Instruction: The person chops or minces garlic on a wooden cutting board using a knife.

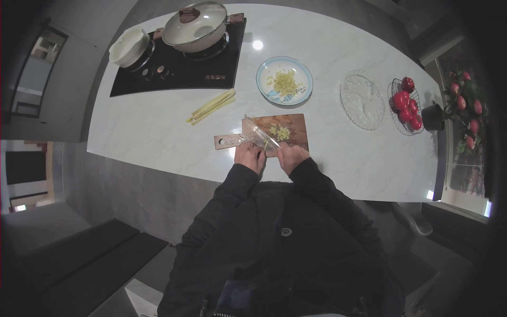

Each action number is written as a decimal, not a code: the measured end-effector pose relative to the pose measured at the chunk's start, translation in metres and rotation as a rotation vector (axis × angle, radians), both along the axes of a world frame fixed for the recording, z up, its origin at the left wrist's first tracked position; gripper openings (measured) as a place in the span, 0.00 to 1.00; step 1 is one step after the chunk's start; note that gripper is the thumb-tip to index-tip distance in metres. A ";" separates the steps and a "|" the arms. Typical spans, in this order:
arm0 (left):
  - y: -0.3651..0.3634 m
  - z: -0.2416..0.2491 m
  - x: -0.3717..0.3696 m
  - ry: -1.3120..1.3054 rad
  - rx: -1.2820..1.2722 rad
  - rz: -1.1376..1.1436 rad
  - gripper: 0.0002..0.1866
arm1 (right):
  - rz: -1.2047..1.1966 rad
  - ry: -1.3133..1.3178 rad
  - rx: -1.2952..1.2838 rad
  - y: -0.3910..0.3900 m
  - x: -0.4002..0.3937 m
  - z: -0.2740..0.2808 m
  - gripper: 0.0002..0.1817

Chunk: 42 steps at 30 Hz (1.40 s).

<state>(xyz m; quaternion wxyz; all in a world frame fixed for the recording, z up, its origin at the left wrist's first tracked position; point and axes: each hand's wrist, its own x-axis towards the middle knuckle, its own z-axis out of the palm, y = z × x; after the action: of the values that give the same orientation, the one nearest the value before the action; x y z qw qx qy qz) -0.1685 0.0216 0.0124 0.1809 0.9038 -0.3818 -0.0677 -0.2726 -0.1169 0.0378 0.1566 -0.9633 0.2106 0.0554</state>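
A wooden cutting board point(299, 126) with a handle at its left lies in front of me. My right hand point(292, 157) is closed around the handle of a kitchen knife, whose blade point(260, 130) slants away to the far left over the board. My left hand point(250, 156) rests at the board's near edge with curled fingers, beside the blade. A bit of pale green stalk point(265, 143) shows at its fingertips; the rest is hidden. Small chopped pale green pieces point(280, 132) lie right of the blade.
A blue-rimmed plate point(262, 70) holds more chopped pieces. Long pale stalks point(211, 107) lie left of it. Behind stands a black cooktop point(198, 74) with a lidded pan point(203, 37) and a white pot point(129, 47). A glass dish point(362, 100) and a wire basket point(396, 87) of red fruit are at right.
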 end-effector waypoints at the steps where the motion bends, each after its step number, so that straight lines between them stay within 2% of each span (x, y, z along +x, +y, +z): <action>1: 0.001 -0.002 0.001 0.007 -0.005 0.004 0.11 | 0.017 -0.037 -0.025 -0.002 -0.001 -0.003 0.10; 3: 0.001 -0.006 0.001 0.025 -0.014 0.014 0.12 | 0.044 -0.085 -0.065 -0.005 -0.005 -0.004 0.09; 6: 0.000 -0.004 -0.001 0.058 0.006 0.029 0.13 | 0.042 0.028 -0.104 -0.002 -0.014 0.011 0.09; 9: -0.001 -0.007 -0.001 0.051 0.018 0.030 0.13 | 0.057 0.082 -0.068 -0.001 -0.017 0.003 0.08; 18: -0.001 -0.005 -0.001 0.080 0.049 0.065 0.14 | 0.039 0.021 -0.050 0.001 -0.015 0.009 0.08; 21: 0.000 -0.012 -0.002 0.027 -0.027 0.044 0.13 | 0.050 -0.051 -0.017 0.003 -0.018 0.000 0.06; 27: 0.002 -0.015 0.000 0.030 -0.024 0.058 0.12 | 0.043 0.053 -0.006 0.002 -0.013 0.007 0.07; 30: 0.003 -0.019 0.000 -0.018 -0.053 0.039 0.12 | 0.082 -0.080 0.009 0.003 -0.018 0.004 0.06; 33: 0.005 -0.024 0.002 -0.059 -0.134 0.027 0.10 | 0.047 -0.102 -0.005 0.003 -0.015 0.002 0.07; 39: 0.005 -0.027 0.001 -0.038 -0.107 0.031 0.12 | 0.073 -0.120 0.041 0.007 -0.020 0.004 0.05; 42: 0.005 -0.022 0.001 -0.044 -0.116 0.036 0.11 | 0.052 -0.131 -0.016 0.007 -0.020 -0.005 0.04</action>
<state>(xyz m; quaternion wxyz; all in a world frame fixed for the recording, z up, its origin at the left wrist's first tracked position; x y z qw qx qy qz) -0.1673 0.0262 -0.0100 0.2257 0.8998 -0.3728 -0.0223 -0.2924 -0.1099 0.0324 0.1610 -0.9713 0.1752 -0.0056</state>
